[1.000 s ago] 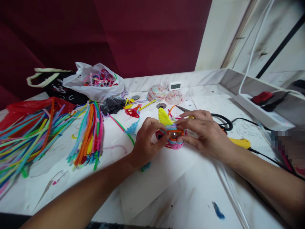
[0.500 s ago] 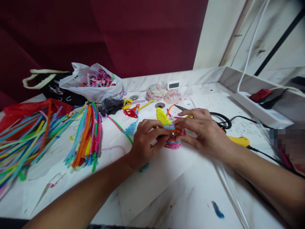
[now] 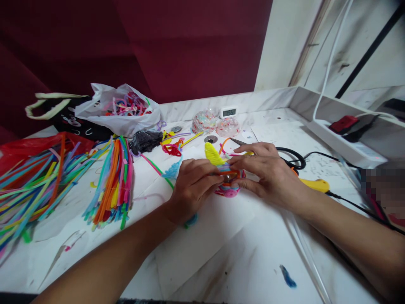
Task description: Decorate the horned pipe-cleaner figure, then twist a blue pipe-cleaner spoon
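Between my two hands is a small craft made of coiled pipe cleaners (image 3: 228, 193), pink, orange and blue, with a shiny roundish piece in its middle. A bright yellow leaf-shaped part (image 3: 213, 154) stands up at its back left. My left hand (image 3: 196, 182) pinches the craft's left side, fingers bent together. On the other side, my right hand (image 3: 268, 172) grips the orange edge between thumb and fingers. Much of the craft is hidden by the fingers. Just behind it lie an orange pipe cleaner (image 3: 223, 144) and a dark pointed metal tip (image 3: 237, 142).
Bundled pipe cleaners (image 3: 114, 181) and a larger loose pile (image 3: 34, 185) lie to the left. Behind them are a white plastic bag (image 3: 104, 120) of scraps and a black bag (image 3: 76, 116). A yellow-handled tool (image 3: 316, 185), cables and a power strip (image 3: 351, 145) occupy the right.
The view has shifted slightly. My left fingers have drawn closer over the craft's left and upper edge, covering more of it. My right hand keeps its hold.
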{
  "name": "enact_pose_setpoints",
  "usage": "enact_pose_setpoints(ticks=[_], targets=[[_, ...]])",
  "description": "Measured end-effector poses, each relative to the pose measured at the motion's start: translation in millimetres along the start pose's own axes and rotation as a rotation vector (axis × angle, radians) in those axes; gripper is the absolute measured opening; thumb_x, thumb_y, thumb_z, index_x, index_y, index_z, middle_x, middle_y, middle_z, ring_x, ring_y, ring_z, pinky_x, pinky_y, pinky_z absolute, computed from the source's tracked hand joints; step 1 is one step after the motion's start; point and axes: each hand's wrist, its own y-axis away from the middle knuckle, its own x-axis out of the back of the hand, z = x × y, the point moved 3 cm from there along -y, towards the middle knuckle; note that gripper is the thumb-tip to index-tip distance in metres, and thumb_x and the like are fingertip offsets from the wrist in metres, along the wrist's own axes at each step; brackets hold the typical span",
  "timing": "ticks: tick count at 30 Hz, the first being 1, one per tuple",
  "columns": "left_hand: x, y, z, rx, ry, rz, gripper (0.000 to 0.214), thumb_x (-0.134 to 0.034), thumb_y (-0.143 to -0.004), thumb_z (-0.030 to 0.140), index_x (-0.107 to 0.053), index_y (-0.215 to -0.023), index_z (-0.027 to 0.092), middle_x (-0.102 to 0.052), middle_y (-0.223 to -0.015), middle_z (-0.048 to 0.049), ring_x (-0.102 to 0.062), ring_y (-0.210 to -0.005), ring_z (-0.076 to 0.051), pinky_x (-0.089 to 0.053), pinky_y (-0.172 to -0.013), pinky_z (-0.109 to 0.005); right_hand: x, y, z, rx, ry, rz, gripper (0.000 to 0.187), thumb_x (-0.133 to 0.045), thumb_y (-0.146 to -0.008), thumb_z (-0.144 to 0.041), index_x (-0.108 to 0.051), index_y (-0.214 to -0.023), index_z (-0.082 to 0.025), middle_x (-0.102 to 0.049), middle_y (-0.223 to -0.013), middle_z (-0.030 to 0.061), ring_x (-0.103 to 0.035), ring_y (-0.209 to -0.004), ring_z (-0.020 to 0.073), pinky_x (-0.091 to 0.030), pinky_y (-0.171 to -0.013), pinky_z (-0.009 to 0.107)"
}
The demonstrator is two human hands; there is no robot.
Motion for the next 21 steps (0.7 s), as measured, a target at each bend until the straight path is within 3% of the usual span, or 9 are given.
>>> enact_pose_setpoints(ticks=[14,21], targets=[[2.3,-3.4,-1.8,0.018,0.006,-0.029,0.010,-0.065,-0.087,0.026,-0.071,-0.095,0.026,-0.072,-0.100,-0.0028,-0.064,-0.099,-0.019,-0.048,-0.088,-0.037,-0.6,-0.4,-1.6,0.010,0.014,-0.006,0.023,-0.066,-0.088,-0.033,-0.062,-0.106,-0.021,-0.072,-0.106,0.0078,-0.057,-0.117,0.0273,-0.036,-0.096,0.045],[3.0,-5.1,2.0,-0.010,0.007,-0.043,0.016,-0.067,-0.084,0.018,-0.068,-0.099,0.024,-0.072,-0.107,-0.0037,-0.062,-0.105,-0.020,-0.046,-0.089,-0.038,0.8,-1.3,-4.0,0.025,0.014,0.005,0.023,-0.066,-0.088,-0.032,-0.061,-0.106,-0.018,-0.072,-0.104,0.0078,-0.057,-0.115,0.0265,-0.035,-0.096,0.045]])
